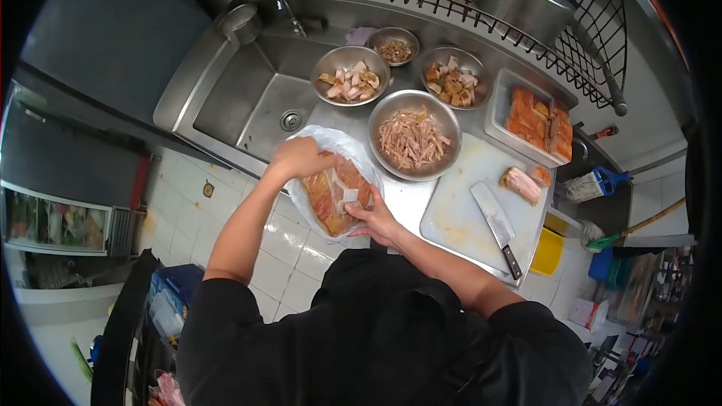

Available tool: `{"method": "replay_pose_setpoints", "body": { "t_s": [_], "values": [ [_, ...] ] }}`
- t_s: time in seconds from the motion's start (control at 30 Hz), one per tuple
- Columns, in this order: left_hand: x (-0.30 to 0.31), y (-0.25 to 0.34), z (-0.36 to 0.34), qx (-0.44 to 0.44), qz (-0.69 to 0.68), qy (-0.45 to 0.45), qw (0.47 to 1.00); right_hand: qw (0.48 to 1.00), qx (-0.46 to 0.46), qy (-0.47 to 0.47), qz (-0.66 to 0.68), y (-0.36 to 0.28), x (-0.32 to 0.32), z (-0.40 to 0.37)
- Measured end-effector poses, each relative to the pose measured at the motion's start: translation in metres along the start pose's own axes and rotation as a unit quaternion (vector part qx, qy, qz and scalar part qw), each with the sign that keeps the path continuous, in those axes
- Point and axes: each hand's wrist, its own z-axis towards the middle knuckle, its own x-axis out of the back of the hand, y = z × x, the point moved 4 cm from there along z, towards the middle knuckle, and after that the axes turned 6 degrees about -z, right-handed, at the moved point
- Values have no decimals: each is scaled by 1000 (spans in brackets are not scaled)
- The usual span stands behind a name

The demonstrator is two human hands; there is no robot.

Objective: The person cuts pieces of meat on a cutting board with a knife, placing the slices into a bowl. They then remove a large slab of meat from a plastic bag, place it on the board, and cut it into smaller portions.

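Bag (335, 192), thin clear plastic stuffed with orange-coated meat, is in both hands. The fingers of my left hand (299, 156) are curled shut over its top, bunching the plastic. The fingers of my right hand (374, 218) are bent against its lower right side. I cannot tell whether they pinch the film or only press on it.

The bag lies at the front edge of the steel tabletop (406, 199), and part of it seems to hang out over the tiled floor (301, 256). It sits between the sink (256, 98) and the cutting board (459, 210).

Handling it well, I judge, means holding the weight from below. The film looks thin and the load slippery, so the right hand should cup the underside, not pull on the plastic. The left grip is best kept high and firm so the mouth stays up and no marinade runs out. I would also draw the whole bag inward onto the steel, away from the edge.

Just beside the bag stands a bowl of shredded meat (412, 139), close enough to get nudged, so any lift should go straight up. A knife (496, 229) lies on the board with its handle toward me, well clear of both hands. Behind are three smaller bowls (352, 79) and a tray of orange meat (530, 116).
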Motion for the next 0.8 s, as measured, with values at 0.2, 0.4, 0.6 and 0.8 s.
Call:
{"method": "replay_pose_setpoints", "body": {
  "t_s": [0.2, 0.4, 0.6, 0.8],
  "values": [
    [-23, -37, -39, -75, -291, 8, 954, 995, 46, -8, -83, 1, 3, 12],
    [-40, -74, -54, -34, -333, -43, 941, 991, 58, 10, -116, -5, 7, 10],
    [-107, -149, -84, 2, -605, -37, 795, 986, 49, 23, -158, 4, 24, 17],
    [-206, -157, -90, -66, -868, 96, 483, 966, -7, 13, -257, -4, 29, 27]
  ]
}}
